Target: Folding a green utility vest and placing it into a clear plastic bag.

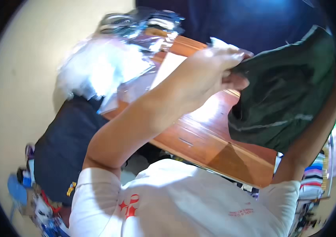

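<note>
My left hand point(211, 73) is raised over a brown wooden table point(211, 146) and pinches the top left edge of a dark green garment point(286, 91). The garment hangs spread in the air between my two arms, with a pale stitched line across its lower part. My right forearm point(314, 138) rises behind the garment on the right; my right hand is hidden by the cloth near its upper right corner. I wear a white shirt with red print.
Clear plastic bags point(105, 65) lie piled at the table's far left end. A dark navy cloth point(63, 146) hangs off the table's left side. Folded coloured clothes point(314, 177) are stacked at lower right. A beige floor point(22, 79) lies to the left.
</note>
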`<state>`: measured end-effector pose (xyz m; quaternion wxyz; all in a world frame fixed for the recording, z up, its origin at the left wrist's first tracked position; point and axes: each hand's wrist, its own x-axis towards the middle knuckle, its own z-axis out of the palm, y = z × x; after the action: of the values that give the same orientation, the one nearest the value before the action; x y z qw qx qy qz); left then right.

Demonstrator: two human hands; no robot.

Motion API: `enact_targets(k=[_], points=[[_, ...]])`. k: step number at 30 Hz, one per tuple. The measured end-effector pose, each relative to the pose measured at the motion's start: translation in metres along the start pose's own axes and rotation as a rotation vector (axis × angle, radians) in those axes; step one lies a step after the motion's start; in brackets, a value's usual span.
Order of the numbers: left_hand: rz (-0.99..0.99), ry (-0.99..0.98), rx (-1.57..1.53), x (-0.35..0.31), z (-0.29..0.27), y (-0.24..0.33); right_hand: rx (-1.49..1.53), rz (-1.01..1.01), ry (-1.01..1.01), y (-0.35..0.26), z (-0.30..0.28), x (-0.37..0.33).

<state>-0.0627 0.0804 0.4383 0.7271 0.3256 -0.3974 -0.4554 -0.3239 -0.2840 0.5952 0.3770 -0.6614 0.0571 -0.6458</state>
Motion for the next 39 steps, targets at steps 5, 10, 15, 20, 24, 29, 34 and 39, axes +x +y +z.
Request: enact_targets(k=[5,10,15,20,24,29,34,39], points=[[-0.222,0.121,-0.146,0.016,-0.001,-0.083,-0.276,0.295,-0.338,0.118,0.021,0.019],[-0.249,0.406,-0.060,-0.003,-0.047,-0.164,-0.270,0.481,-0.739,0.281,0.115,-0.007],[-0.504,0.849,-0.105,-0.047,-0.110,-0.234,-0.663,0.618,-0.666,0.429,0.235,-0.158],[-0.603,1.069,0.223,-0.095,-0.176,-0.275,-0.268,0.727,-0.462,0.419,0.280,-0.342],[-0.825,1.101,0.377,-0.126,-0.240,-0.284,-0.426,0.276,-0.923,0.317,0.210,-0.469],[-0.881,0.824,0.827,-0.152,-0.270,-0.292,-0.685,0.458,-1.051,0.253,0.038,-0.496],[-0.959,0.701,0.955,-0.147,-0.273,-0.286,-1.476,0.707,-0.631,0.238,-0.085,-0.508],[-1.048,0.606,0.986,-0.135,-0.273,-0.271,-1.598,0.920,-0.326,0.248,-0.150,-0.529]])
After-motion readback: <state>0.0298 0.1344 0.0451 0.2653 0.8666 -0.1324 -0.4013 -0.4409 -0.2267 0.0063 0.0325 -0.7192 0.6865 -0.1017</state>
